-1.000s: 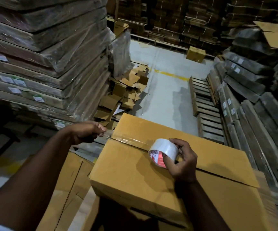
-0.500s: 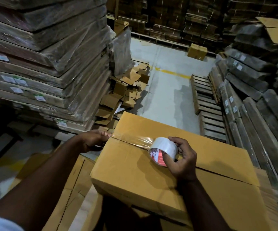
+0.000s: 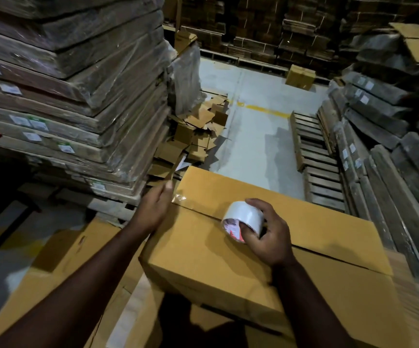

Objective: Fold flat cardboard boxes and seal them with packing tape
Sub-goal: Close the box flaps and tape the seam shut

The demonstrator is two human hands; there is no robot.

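Warehouse floor (image 3: 251, 136), grey concrete with a yellow line, runs toward 12 o'clock between shrink-wrapped stacks of flat cardboard (image 3: 72, 96) at 10 o'clock and a slatted wooden pallet (image 3: 314, 156) at 2 o'clock. Since a second ago the left hand (image 3: 153, 209) has lifted off the box corner and now pinches a thin blade-like tool (image 3: 175, 169). Right hand (image 3: 266, 237) grips the white tape roll (image 3: 243, 219), resting on the seam of the smooth brown cardboard box (image 3: 203, 259) at centre.
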